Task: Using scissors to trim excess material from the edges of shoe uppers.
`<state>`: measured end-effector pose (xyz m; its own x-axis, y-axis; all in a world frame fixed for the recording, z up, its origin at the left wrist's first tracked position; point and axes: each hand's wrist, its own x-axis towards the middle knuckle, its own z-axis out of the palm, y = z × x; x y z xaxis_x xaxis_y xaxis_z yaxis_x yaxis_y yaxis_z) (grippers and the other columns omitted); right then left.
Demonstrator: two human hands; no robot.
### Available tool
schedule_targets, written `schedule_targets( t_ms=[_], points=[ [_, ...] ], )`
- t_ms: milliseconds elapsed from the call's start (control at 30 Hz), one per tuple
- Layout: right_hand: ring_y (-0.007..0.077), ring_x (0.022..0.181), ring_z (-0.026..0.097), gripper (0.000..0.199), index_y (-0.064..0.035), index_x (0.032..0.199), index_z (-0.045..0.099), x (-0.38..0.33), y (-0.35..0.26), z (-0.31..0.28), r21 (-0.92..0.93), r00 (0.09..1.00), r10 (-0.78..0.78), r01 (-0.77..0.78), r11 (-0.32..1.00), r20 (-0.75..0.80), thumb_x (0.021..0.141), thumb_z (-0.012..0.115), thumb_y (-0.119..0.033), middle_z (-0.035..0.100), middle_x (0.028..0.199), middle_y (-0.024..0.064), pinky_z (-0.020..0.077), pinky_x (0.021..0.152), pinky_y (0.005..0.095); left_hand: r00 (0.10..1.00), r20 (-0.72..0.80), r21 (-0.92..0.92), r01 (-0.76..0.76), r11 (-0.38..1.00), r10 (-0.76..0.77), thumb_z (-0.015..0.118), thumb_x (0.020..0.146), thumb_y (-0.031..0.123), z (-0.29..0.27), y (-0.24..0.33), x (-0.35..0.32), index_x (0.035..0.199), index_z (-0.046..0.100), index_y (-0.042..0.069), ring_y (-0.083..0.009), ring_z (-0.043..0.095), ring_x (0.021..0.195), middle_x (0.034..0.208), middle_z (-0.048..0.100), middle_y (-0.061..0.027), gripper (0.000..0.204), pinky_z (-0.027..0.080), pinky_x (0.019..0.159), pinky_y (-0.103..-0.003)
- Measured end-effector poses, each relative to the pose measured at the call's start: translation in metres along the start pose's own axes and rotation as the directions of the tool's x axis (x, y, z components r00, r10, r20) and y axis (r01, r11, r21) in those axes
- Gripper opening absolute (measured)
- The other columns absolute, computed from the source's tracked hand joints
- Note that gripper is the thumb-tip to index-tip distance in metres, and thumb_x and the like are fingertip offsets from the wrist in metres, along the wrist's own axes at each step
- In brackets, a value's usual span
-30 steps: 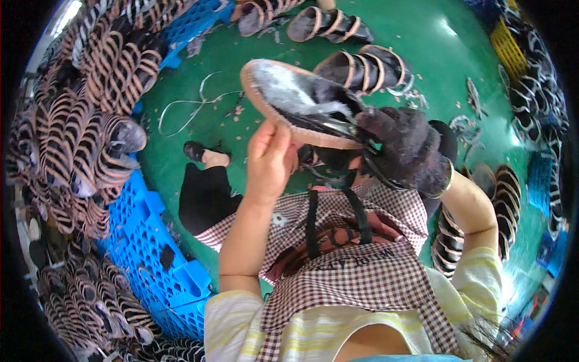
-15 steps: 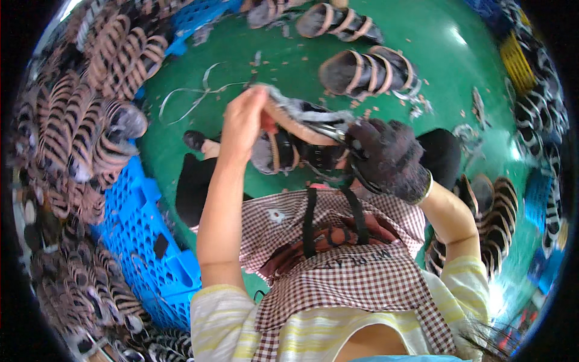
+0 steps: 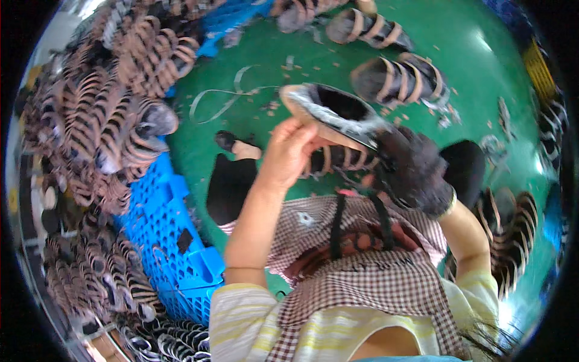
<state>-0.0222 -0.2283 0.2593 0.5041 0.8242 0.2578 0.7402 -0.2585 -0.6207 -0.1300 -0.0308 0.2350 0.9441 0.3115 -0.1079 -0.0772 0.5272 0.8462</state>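
Observation:
My bare left hand (image 3: pixel 284 152) pinches a shoe upper (image 3: pixel 309 104) from below, its tan outer side toward my fingers. The dark opening of the upper faces up, with pale fuzzy edging around it. My right hand (image 3: pixel 415 172), in a dark glove, is closed at the upper's right end around scissors, whose blades are mostly hidden by the glove and the upper. Below the upper, a row of tan-edged black uppers (image 3: pixel 329 161) lies between my legs.
Stacked uppers (image 3: pixel 90 114) pile up on the left beside blue plastic crates (image 3: pixel 166 223). More nested uppers (image 3: pixel 401 81) lie ahead on the green floor (image 3: pixel 446 36) among scraps and a pale strip (image 3: pixel 211 99). Another stack (image 3: pixel 512 241) sits at my right.
The upper has turned in my left hand, so its dark inside now shows. My left hand has shifted lower along it. The whole view has also shifted a little.

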Motion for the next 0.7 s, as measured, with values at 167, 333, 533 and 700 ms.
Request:
schedule_targets(
  t_ms=[167,333,533,700],
  points=[
    [0.0331,0.069,0.057,0.045,-0.0068,0.100,0.058,0.001,0.001,-0.006,-0.001,0.992,0.059,-0.059,0.998,0.107,0.061,0.072,-0.026,0.057,0.075,0.0125,0.0448,0.059,0.0403,0.995,0.023,0.111,-0.096,0.989,0.094,0.049,0.086,0.006,-0.005,0.001,-0.003,0.097,0.059,-0.004,-0.0182,0.059,0.089,0.097,0.062,-0.0100,0.018,0.045,0.083,-0.033],
    [0.0315,0.065,0.058,0.035,-0.0068,0.094,0.061,-0.001,-0.002,-0.007,-0.077,1.000,0.012,-0.014,0.997,-0.025,0.063,0.069,-0.022,0.057,0.071,0.0127,0.0448,0.054,0.0386,0.995,0.075,0.401,-0.088,0.912,0.063,0.049,0.086,0.006,-0.010,-0.014,-0.006,0.096,0.060,-0.004,-0.0156,0.058,0.089,0.095,0.063,-0.0093,0.018,0.044,0.082,-0.030],
    [0.0321,0.066,0.059,0.039,-0.0103,0.099,0.060,-0.002,0.004,-0.002,-0.053,0.999,-0.047,0.046,0.998,-0.027,0.063,0.070,-0.022,0.059,0.072,0.0131,0.0462,0.056,0.0376,0.932,0.161,0.774,-0.324,0.544,0.326,0.056,0.083,0.008,0.007,-0.015,-0.014,0.083,0.062,-0.003,-0.0077,0.049,0.056,0.066,0.059,-0.0039,0.012,0.039,0.052,-0.023],
    [0.0234,0.064,0.060,0.038,-0.0068,0.102,0.057,0.008,0.014,-0.003,-0.009,0.980,0.095,-0.095,0.995,0.173,0.070,0.067,-0.025,0.061,0.073,0.0103,0.0458,0.056,0.0314,0.897,0.221,0.840,-0.375,0.392,0.383,0.057,0.081,0.006,0.008,-0.017,-0.012,0.083,0.061,-0.002,-0.0141,0.049,0.052,0.063,0.057,-0.0076,0.009,0.039,0.050,-0.025]
  ],
)
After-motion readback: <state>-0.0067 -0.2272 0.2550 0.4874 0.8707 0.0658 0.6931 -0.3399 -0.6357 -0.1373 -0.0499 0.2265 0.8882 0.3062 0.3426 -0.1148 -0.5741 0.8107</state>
